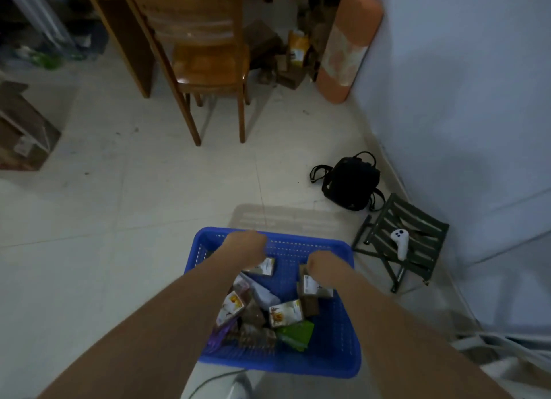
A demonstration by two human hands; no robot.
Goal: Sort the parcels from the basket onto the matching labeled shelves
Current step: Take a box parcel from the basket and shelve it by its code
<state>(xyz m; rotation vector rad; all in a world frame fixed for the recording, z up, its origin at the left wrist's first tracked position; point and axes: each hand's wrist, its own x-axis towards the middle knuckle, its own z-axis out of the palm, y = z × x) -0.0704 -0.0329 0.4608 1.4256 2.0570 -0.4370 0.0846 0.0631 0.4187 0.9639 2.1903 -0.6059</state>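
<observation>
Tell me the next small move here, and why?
Probably lift one parcel clear: both hands, left hand and right hand, are down among the parcels in the blue basket, fingers hidden, so no grip is confirmed, and no labeled shelf is in view.

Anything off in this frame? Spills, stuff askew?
Nothing spilled. The parcels lie in a jumbled heap inside the blue basket, not stacked. Both hands reach into it, left hand, right hand. A white controller sits on the folding stool, unrelated to sorting.
</observation>
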